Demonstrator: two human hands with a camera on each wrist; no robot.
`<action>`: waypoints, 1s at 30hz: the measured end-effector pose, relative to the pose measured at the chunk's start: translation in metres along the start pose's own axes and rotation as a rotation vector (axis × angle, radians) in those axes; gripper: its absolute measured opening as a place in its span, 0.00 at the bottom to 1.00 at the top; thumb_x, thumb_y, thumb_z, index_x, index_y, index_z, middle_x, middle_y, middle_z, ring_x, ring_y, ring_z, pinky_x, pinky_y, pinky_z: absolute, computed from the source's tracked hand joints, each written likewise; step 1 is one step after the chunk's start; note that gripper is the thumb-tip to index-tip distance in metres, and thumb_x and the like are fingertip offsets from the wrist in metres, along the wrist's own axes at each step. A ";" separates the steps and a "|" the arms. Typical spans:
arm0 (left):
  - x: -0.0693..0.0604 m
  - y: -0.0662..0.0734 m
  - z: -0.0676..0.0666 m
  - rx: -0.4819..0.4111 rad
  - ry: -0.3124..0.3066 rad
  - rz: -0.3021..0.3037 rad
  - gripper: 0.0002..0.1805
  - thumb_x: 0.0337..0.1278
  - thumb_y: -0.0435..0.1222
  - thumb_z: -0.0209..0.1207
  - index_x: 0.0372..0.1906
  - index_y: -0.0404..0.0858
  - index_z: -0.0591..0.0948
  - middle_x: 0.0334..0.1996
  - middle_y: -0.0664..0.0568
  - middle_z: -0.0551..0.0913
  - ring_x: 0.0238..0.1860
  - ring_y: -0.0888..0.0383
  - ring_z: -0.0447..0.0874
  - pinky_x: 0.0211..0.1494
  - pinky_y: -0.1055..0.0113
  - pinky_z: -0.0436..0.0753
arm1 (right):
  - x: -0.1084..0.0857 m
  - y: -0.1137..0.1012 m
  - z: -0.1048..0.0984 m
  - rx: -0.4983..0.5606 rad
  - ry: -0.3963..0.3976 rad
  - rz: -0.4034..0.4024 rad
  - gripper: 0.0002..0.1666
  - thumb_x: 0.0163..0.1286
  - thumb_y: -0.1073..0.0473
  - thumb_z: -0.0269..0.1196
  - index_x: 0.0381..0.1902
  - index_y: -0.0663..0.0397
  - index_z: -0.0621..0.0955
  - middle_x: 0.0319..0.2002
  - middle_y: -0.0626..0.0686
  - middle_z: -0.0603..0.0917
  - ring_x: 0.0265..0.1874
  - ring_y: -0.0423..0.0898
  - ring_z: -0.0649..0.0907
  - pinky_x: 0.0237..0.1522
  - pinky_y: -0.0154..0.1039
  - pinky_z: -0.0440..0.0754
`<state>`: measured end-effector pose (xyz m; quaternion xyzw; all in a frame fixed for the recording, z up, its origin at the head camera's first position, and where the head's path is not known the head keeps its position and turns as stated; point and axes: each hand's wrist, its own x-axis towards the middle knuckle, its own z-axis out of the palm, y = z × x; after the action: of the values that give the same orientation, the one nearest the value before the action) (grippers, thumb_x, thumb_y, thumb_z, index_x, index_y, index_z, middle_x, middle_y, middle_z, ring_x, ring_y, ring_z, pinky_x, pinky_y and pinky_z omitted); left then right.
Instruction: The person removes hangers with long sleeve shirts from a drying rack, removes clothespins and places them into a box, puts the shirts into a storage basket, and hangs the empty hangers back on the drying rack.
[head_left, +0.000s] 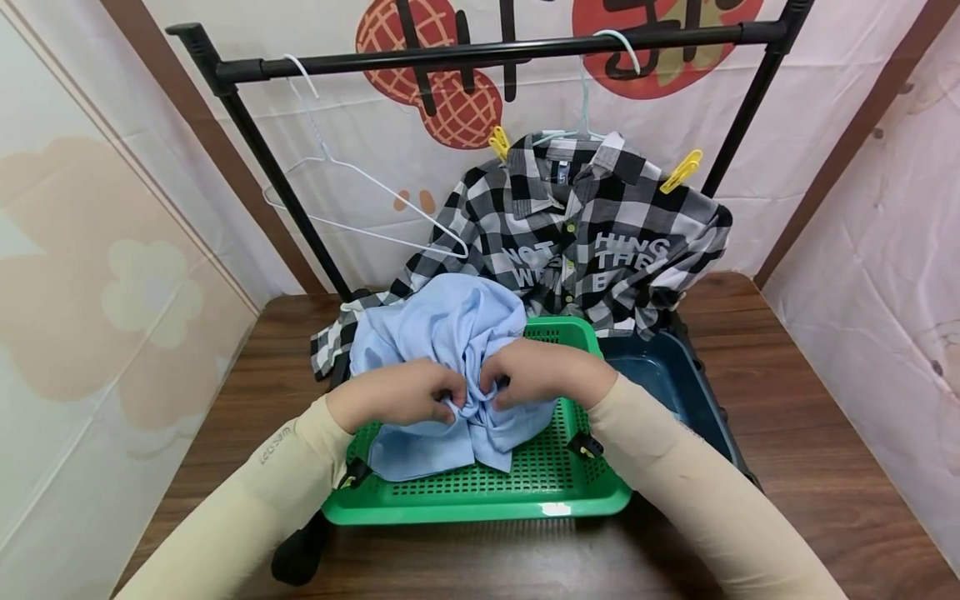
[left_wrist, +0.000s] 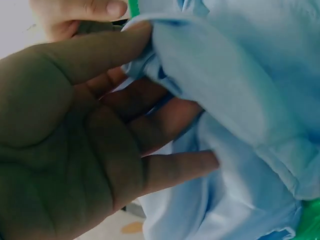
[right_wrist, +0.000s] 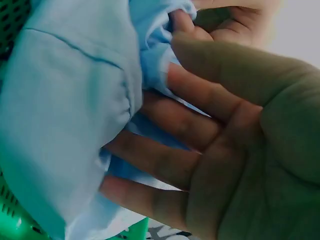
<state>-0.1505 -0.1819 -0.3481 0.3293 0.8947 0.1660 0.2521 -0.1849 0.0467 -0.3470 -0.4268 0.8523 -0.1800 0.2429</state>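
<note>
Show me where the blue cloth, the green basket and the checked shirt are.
Blue cloth [head_left: 438,312], head view, on its upper part.
Green basket [head_left: 480,510], head view, on its front rim.
Checked shirt [head_left: 570,247], head view, on its button strip.

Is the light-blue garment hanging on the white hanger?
No, the left hand and right hand hold the light-blue garment over the green basket.

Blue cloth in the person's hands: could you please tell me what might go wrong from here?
The blue cloth is bunched between the left hand and right hand, so it may crease. It covers part of the far rim of the basket, close to the plaid shirt, and could brush or drag that if lifted. The bare hanger hangs tilted behind and might catch it.
</note>
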 end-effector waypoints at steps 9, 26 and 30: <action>0.022 0.000 0.016 0.009 -0.178 -0.064 0.09 0.60 0.36 0.70 0.31 0.49 0.79 0.27 0.60 0.76 0.32 0.62 0.73 0.40 0.65 0.73 | 0.012 0.001 0.018 -0.124 -0.352 0.092 0.18 0.71 0.54 0.68 0.57 0.45 0.85 0.54 0.46 0.84 0.50 0.41 0.80 0.56 0.38 0.77; -0.010 0.000 -0.034 -0.006 0.348 -0.014 0.05 0.68 0.37 0.65 0.43 0.42 0.82 0.39 0.54 0.83 0.41 0.56 0.80 0.49 0.57 0.80 | 0.006 -0.002 -0.028 -0.107 0.241 0.015 0.13 0.76 0.51 0.62 0.30 0.47 0.85 0.24 0.42 0.80 0.24 0.40 0.78 0.31 0.37 0.76; -0.014 -0.018 -0.047 0.032 0.485 -0.177 0.13 0.68 0.38 0.64 0.51 0.35 0.82 0.48 0.41 0.82 0.51 0.45 0.80 0.56 0.48 0.79 | 0.014 0.011 -0.042 -0.013 0.490 0.141 0.09 0.75 0.48 0.64 0.40 0.45 0.85 0.34 0.45 0.86 0.33 0.43 0.82 0.38 0.41 0.80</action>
<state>-0.1772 -0.2109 -0.3132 0.2043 0.9568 0.2032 0.0384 -0.2235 0.0461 -0.3218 -0.3113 0.9146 -0.2551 0.0382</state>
